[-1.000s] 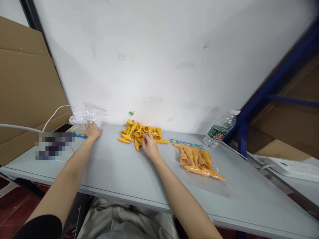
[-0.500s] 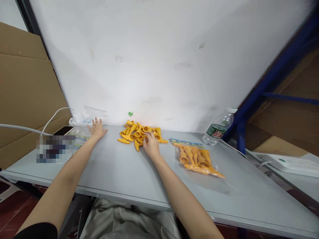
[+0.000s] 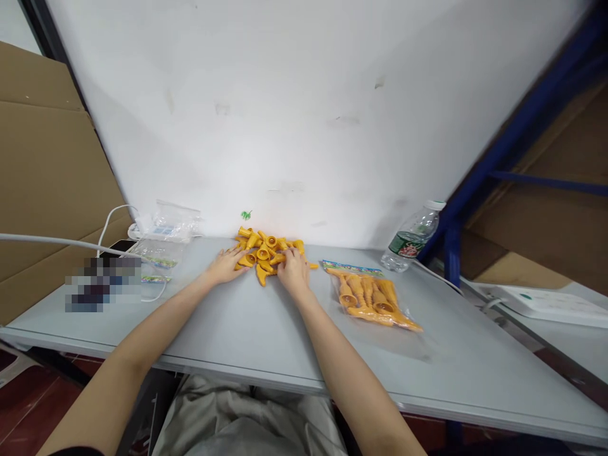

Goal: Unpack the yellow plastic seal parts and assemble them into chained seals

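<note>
A heap of yellow-orange plastic pieces [image 3: 263, 254], with flared cup-like ends and curved pointed parts, lies on the grey table against the white wall. At the heap's left side is my left hand [image 3: 225, 266], its fingers stretched out and touching the outer pieces. My right hand [image 3: 293, 273] rests on the heap's right side with its fingers apart and a little bent; part of the pieces under it is hidden. To the right lies a clear plastic bag [image 3: 373, 297] of similar yellow pieces, with a colourful header strip.
Clear empty-looking packets [image 3: 164, 253] and a transparent bag [image 3: 173, 218] lie at the left by white cables, a phone [image 3: 116, 248] and a blurred-out patch. A water bottle [image 3: 412, 237] leans at the wall. A power strip [image 3: 553, 304] sits far right; cardboard [image 3: 42, 190] stands left.
My left hand has moved right, from the clear packets to the left edge of the heap. My right hand stays at the heap, shifted slightly. Some left-side pieces are pushed closer in.
</note>
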Action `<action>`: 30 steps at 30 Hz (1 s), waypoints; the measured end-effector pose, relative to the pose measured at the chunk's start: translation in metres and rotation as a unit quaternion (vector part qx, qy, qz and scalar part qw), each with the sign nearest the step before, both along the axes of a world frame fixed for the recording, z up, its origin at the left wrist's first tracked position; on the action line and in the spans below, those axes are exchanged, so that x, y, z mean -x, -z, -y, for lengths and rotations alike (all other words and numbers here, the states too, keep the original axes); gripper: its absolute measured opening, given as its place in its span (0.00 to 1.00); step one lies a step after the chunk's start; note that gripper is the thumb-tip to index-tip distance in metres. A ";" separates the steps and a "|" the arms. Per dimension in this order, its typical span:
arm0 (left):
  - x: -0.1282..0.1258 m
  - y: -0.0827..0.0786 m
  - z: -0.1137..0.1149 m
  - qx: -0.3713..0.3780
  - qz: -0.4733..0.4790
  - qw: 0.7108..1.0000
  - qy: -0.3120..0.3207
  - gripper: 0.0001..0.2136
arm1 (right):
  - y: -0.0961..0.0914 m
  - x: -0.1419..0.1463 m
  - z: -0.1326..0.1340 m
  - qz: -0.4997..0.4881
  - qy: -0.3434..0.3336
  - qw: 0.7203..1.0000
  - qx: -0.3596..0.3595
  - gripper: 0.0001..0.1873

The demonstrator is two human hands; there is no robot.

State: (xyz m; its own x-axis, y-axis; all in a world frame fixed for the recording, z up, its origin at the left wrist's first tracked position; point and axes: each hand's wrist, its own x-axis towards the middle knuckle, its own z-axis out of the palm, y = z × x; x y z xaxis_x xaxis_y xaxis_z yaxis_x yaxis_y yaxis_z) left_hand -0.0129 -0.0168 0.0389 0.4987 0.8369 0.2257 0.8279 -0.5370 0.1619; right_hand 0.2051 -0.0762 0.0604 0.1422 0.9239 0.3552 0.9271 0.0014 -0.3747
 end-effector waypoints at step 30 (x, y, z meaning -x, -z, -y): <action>0.192 -0.070 0.039 -0.042 0.011 0.857 -0.513 0.26 | 0.009 -0.084 -0.006 -0.125 0.013 0.985 -0.119 0.20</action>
State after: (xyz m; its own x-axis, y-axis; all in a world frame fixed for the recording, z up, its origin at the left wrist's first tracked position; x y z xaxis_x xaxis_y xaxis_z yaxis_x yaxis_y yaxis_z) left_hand -0.2052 -0.0554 0.1089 -0.4956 0.8126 0.3065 0.8685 0.4620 0.1796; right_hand 0.2889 -0.0699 0.0512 0.2754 0.8140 0.5115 0.8064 0.0940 -0.5839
